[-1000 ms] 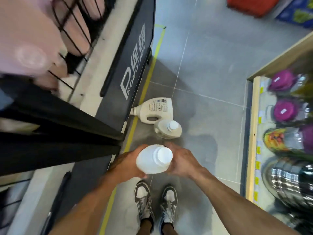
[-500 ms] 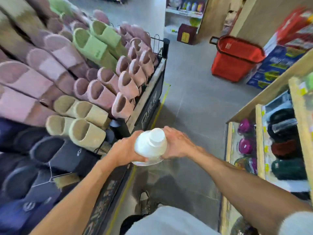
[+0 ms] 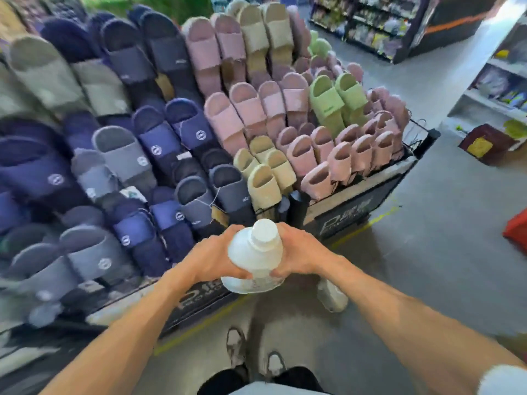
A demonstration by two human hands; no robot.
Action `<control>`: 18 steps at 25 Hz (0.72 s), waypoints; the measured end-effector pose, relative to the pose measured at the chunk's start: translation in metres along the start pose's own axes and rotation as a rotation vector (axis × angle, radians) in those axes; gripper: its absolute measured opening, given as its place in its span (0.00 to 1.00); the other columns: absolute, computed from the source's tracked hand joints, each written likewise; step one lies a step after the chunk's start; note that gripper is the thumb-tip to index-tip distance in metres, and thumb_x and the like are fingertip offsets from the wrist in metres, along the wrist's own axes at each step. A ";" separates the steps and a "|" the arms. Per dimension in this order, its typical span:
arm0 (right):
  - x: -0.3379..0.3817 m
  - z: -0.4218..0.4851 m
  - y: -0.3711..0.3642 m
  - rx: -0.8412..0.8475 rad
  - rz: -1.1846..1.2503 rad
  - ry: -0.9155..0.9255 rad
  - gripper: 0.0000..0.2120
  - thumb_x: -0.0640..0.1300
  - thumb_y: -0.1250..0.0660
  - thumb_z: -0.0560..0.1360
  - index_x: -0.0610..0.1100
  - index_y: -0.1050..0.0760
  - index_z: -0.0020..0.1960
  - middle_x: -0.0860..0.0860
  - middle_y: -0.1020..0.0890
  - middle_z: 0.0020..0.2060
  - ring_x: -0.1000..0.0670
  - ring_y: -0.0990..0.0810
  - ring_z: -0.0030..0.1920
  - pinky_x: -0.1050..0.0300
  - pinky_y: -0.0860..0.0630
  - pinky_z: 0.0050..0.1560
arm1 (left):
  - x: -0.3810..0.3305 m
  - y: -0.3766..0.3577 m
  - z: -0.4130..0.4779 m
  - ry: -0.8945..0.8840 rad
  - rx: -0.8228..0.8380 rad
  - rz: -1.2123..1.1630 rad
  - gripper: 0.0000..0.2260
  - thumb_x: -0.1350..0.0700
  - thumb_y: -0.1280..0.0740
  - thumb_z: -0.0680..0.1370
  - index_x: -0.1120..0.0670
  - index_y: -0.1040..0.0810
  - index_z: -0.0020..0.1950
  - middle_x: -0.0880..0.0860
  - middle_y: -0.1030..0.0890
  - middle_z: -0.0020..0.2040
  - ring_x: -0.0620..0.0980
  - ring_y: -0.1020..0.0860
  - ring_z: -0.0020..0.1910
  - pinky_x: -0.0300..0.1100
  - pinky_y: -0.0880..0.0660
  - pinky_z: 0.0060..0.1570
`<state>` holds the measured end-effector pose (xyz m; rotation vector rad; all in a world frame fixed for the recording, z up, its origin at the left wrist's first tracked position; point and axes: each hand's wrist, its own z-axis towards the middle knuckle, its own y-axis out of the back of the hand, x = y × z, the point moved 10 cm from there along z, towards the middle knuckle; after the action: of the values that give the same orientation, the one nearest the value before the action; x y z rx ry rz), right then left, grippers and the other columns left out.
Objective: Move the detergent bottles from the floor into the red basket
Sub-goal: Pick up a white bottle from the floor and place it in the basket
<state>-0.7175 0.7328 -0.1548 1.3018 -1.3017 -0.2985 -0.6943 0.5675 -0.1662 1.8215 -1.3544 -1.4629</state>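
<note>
A white detergent bottle (image 3: pixel 255 260) with a white cap is held upright at chest height in the middle of the view. My left hand (image 3: pixel 212 258) grips its left side and my right hand (image 3: pixel 299 253) grips its right side, fingers curled under the body. Another pale detergent bottle (image 3: pixel 332 296) stands on the floor just right of my right wrist, partly hidden by the arm. A corner of the red basket (image 3: pixel 517 230) shows at the right edge, on the floor and apart from me.
A large display stand (image 3: pixel 348 212) piled with slippers (image 3: pixel 222 121) fills the left and centre, close in front. Grey floor (image 3: pixel 413 266) with a yellow line runs to the right. Shelves (image 3: pixel 490 101) stand far right. My shoes (image 3: pixel 256 354) are below.
The view has swung up and left from the floor to the slipper display. The bottle stays gripped in both hands and has risen. The red basket has slid to the right edge.
</note>
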 end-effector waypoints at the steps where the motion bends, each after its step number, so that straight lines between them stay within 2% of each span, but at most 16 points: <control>1: 0.033 0.008 -0.008 0.044 -0.036 0.086 0.44 0.54 0.18 0.61 0.53 0.33 0.72 0.53 0.24 0.66 0.48 0.24 0.65 0.47 0.25 0.62 | 0.023 0.007 -0.026 0.059 -0.046 -0.023 0.45 0.31 0.23 0.58 0.33 0.41 0.70 0.44 0.19 0.60 0.55 0.21 0.57 0.53 0.25 0.55; 4: 0.134 0.028 -0.045 0.162 -0.115 0.281 0.40 0.50 0.17 0.63 0.51 0.31 0.71 0.53 0.22 0.63 0.48 0.22 0.62 0.48 0.24 0.58 | 0.093 0.029 -0.111 0.220 -0.187 -0.093 0.44 0.30 0.24 0.58 0.33 0.40 0.69 0.43 0.19 0.59 0.55 0.20 0.57 0.53 0.24 0.54; 7: 0.225 0.042 -0.093 0.244 -0.138 0.436 0.44 0.55 0.18 0.59 0.59 0.34 0.71 0.56 0.24 0.63 0.49 0.21 0.61 0.48 0.23 0.59 | 0.151 0.040 -0.196 0.355 -0.292 -0.192 0.43 0.32 0.23 0.59 0.32 0.40 0.69 0.43 0.19 0.57 0.54 0.21 0.55 0.53 0.24 0.54; 13: 0.428 0.031 -0.218 0.391 -0.200 0.764 0.48 0.60 0.18 0.58 0.64 0.36 0.73 0.61 0.25 0.68 0.53 0.24 0.66 0.48 0.24 0.65 | 0.270 0.039 -0.399 0.623 -0.516 -0.317 0.44 0.34 0.23 0.60 0.34 0.40 0.71 0.46 0.19 0.59 0.54 0.21 0.57 0.53 0.22 0.54; 18: 0.563 -0.005 -0.322 0.563 -0.215 0.969 0.46 0.54 0.17 0.60 0.65 0.36 0.73 0.67 0.27 0.65 0.59 0.26 0.65 0.56 0.26 0.64 | 0.344 0.012 -0.550 0.850 -0.695 -0.428 0.44 0.35 0.21 0.60 0.32 0.40 0.70 0.42 0.19 0.58 0.51 0.21 0.57 0.51 0.23 0.55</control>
<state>-0.3695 0.1862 -0.1198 1.7334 -0.4072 0.5517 -0.2117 0.1353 -0.1328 1.9115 -0.0314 -0.9244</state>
